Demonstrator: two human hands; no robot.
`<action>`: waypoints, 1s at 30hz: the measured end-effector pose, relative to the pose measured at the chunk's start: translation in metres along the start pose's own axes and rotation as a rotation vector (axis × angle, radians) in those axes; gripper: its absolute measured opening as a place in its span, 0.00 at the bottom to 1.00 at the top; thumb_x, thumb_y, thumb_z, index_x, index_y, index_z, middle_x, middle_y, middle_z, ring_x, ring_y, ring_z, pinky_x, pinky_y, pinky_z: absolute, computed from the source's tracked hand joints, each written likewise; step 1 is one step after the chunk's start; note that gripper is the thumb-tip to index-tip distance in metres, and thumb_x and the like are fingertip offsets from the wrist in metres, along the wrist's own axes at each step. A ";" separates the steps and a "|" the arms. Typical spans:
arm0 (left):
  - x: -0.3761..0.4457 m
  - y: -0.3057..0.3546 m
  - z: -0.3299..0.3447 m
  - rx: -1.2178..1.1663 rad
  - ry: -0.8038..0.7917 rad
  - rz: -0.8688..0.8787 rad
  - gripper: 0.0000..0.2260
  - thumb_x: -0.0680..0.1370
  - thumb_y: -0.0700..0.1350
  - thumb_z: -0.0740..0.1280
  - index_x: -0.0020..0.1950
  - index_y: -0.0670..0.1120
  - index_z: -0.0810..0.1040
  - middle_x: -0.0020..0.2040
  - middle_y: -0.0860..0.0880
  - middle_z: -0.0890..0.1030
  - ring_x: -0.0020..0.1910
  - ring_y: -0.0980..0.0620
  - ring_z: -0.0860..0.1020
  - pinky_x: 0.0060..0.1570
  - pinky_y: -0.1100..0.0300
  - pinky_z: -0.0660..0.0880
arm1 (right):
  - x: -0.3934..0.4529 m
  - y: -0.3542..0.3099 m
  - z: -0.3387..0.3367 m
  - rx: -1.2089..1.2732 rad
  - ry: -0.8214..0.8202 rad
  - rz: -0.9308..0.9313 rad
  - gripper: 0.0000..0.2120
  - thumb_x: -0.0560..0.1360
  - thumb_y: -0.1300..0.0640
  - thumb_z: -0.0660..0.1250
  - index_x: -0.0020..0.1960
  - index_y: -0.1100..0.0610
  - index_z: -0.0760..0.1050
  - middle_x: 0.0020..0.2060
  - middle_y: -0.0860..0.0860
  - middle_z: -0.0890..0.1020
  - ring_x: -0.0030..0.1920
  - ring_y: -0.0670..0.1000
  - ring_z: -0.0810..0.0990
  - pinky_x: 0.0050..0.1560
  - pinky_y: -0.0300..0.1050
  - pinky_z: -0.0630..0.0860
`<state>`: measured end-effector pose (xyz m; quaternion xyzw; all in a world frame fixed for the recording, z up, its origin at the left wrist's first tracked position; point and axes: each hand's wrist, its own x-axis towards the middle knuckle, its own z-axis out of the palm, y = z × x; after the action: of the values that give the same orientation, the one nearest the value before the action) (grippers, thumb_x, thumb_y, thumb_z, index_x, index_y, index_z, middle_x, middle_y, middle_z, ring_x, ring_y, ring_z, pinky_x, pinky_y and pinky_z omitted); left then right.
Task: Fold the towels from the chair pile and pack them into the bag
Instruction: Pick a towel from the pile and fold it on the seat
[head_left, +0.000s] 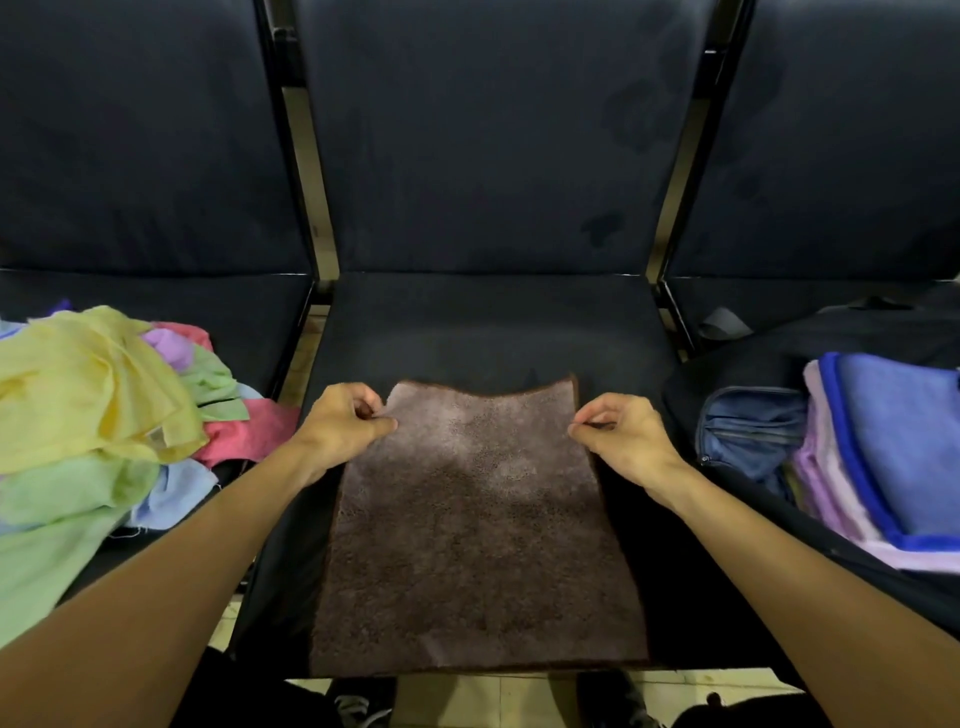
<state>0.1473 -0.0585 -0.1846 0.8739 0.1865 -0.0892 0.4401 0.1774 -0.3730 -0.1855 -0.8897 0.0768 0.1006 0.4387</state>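
Note:
A brown towel (478, 525) lies flat on the middle chair seat (488, 327), its near edge at the seat's front. My left hand (343, 426) pinches the towel's left edge near the far corner. My right hand (618, 431) pinches the right edge near the other far corner. On the left chair sits a loose pile of towels (98, 410) in yellow, green, pink, purple and light blue. On the right chair an open dark bag (748, 431) holds folded towels (893, 447) in blue and lilac.
Dark chair backs (498, 135) rise behind the three seats, with metal frame posts between them. Pale floor tiles and my shoes (363, 706) show below the seat's front edge. A grey bag strap (722, 322) lies on the right seat.

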 end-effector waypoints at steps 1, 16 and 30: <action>0.000 0.002 -0.002 -0.002 0.006 -0.005 0.06 0.73 0.40 0.75 0.44 0.44 0.78 0.47 0.43 0.81 0.49 0.47 0.80 0.45 0.58 0.76 | 0.001 0.000 -0.002 0.024 0.017 0.009 0.07 0.71 0.62 0.76 0.44 0.53 0.80 0.40 0.50 0.83 0.41 0.46 0.80 0.39 0.33 0.73; -0.011 0.034 -0.015 -0.279 0.232 0.106 0.06 0.74 0.40 0.74 0.49 0.47 0.80 0.43 0.50 0.80 0.42 0.57 0.77 0.42 0.69 0.72 | -0.005 -0.020 -0.022 0.090 0.162 -0.060 0.08 0.73 0.65 0.72 0.42 0.53 0.78 0.35 0.47 0.82 0.39 0.47 0.84 0.50 0.44 0.80; -0.003 0.023 0.013 -0.151 0.026 0.091 0.16 0.77 0.40 0.70 0.65 0.44 0.75 0.59 0.51 0.77 0.60 0.53 0.76 0.63 0.57 0.73 | -0.013 -0.016 -0.028 -0.199 -0.034 -0.212 0.23 0.75 0.50 0.73 0.29 0.57 0.65 0.25 0.51 0.69 0.27 0.46 0.67 0.32 0.43 0.65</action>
<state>0.1540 -0.0824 -0.1743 0.8469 0.1586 -0.0436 0.5057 0.1715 -0.3850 -0.1531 -0.9300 -0.0353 0.0762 0.3579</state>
